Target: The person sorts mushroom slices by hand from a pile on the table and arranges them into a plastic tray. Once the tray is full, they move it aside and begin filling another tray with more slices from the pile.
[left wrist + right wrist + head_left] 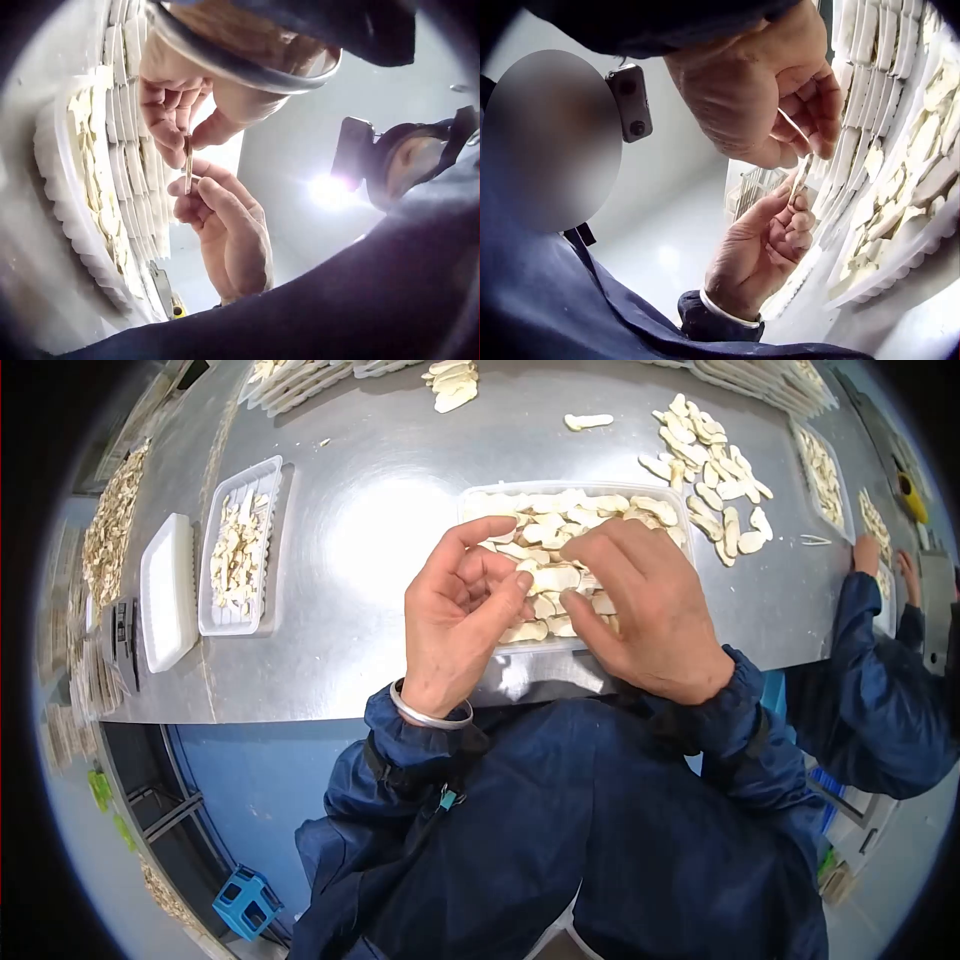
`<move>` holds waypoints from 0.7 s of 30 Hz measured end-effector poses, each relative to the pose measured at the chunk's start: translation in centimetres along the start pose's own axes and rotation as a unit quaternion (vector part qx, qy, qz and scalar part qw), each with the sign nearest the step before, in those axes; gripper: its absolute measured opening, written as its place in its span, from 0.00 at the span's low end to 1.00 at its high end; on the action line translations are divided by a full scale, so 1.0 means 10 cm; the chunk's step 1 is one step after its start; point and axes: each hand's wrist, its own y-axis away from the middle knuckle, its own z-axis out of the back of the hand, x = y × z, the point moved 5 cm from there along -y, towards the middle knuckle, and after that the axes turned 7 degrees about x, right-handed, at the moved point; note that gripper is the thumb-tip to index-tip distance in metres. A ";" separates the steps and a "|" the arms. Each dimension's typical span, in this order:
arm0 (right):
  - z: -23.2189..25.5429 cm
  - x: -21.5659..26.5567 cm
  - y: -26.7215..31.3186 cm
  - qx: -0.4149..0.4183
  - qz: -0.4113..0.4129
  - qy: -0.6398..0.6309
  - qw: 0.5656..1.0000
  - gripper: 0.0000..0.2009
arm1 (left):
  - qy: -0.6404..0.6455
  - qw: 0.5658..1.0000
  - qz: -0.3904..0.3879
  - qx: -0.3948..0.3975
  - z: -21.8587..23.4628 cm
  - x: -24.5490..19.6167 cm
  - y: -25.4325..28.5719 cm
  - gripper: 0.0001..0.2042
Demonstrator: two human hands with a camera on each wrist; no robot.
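Observation:
My left hand, with a bracelet at the wrist, pinches a pale mushroom slice between thumb and fingertips. The slice stands edge-on in the right wrist view, with a brownish edge. My right hand is curled close above it, fingertips right at its upper end. Inside the right hand's fingers shows a thin pale strip; I cannot tell what it is. Below both hands lies a clear plastic tray filled with rows of mushroom slices.
Loose slices lie in a heap at the right, near tweezers. At the left are a tray of small pieces and a white tray. Stacked trays line the back. Another person's sleeve is at the right.

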 end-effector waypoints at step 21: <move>-0.40 -0.09 -0.28 0.003 0.022 0.128 0.992 0.08 | -0.104 0.990 0.018 -0.092 0.53 0.34 0.14 0.24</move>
